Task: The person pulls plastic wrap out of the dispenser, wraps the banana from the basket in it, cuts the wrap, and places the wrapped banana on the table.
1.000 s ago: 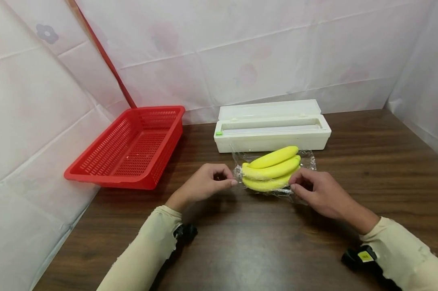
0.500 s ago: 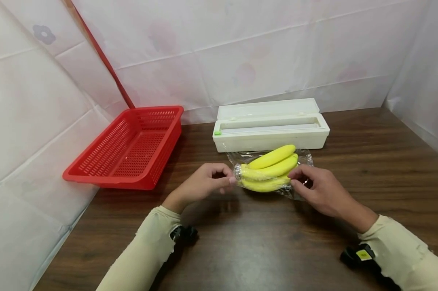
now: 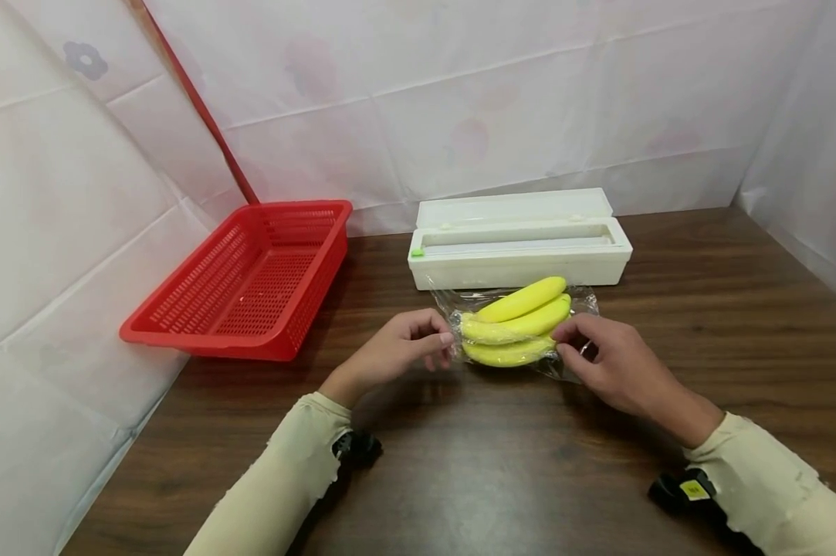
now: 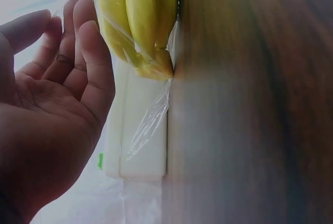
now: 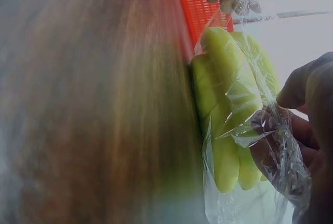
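A bunch of yellow bananas (image 3: 515, 324) lies on the table, wrapped in clear cling film (image 5: 244, 130). At its stem end my left hand (image 3: 407, 344) pinches the film's edge between thumb and forefinger, while its other fingers (image 4: 93, 57) curl loosely beside the bananas. My right hand (image 3: 615, 367) grips a crumpled gather of film along the near side, at the tips' end. In the right wrist view the film stretches in creases over the bananas toward the right thumb (image 5: 296, 86). Part of the lowest banana is hidden behind the right fingers.
Right behind the bananas stands a white cling film dispenser (image 3: 522, 270), its lid (image 3: 515, 205) raised, with a green slider (image 3: 418, 252) at the left. A red plastic basket (image 3: 286, 340) sits at the left on the dark wooden table (image 3: 459, 471). Pale sheeting (image 3: 494, 100) hangs behind.
The left fingers have shifted slightly at the stem end, and the bunched film there looks looser. The right hand keeps its hold on the film; the bananas have barely moved.
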Motion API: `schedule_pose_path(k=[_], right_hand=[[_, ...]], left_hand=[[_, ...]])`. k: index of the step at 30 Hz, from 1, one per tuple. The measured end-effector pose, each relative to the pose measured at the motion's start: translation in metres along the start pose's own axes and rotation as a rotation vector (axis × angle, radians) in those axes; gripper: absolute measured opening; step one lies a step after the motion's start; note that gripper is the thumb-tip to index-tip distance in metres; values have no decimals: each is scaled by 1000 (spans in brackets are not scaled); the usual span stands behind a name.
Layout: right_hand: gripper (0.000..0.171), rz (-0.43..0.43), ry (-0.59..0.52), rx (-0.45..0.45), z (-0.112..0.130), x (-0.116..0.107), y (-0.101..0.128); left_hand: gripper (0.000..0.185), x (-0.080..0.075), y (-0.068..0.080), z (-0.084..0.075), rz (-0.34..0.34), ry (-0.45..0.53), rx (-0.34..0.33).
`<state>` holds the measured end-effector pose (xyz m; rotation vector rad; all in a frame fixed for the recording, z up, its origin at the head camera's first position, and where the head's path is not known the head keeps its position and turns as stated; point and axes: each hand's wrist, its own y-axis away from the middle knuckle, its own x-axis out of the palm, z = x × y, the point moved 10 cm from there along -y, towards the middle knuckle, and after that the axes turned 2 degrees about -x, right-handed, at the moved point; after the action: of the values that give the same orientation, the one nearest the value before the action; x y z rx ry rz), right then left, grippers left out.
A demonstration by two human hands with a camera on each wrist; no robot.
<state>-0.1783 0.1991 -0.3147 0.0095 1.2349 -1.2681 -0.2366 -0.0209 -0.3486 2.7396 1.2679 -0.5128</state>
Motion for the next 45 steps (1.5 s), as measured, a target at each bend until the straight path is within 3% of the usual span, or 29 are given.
schedule_pose_path(k=[6,11,15,21,31,37,45], right_hand=[[22,-23,33,-39,4,-2,-4],[6,-70,156,-140,14,-9,-9],[7,-93,236,-245,29,-15,-13],[9,-39,199,-330,56,-1,-26],[17,85,142,-211,73,54,-46],[23,114,202,-208,77,65,-44],[12,82,168,-213,80,68,-43]], left_hand=[[12,-3,0,4,-34,10,-20],[15,-2,-1,8,-48,27,-17],[18,0,-3,11,-56,60,-26],[24,-2,-5,15,-77,123,-41],[21,0,-4,11,-77,126,-25],[20,1,-3,12,-82,112,-44],[19,2,-2,10,-72,123,-39]])
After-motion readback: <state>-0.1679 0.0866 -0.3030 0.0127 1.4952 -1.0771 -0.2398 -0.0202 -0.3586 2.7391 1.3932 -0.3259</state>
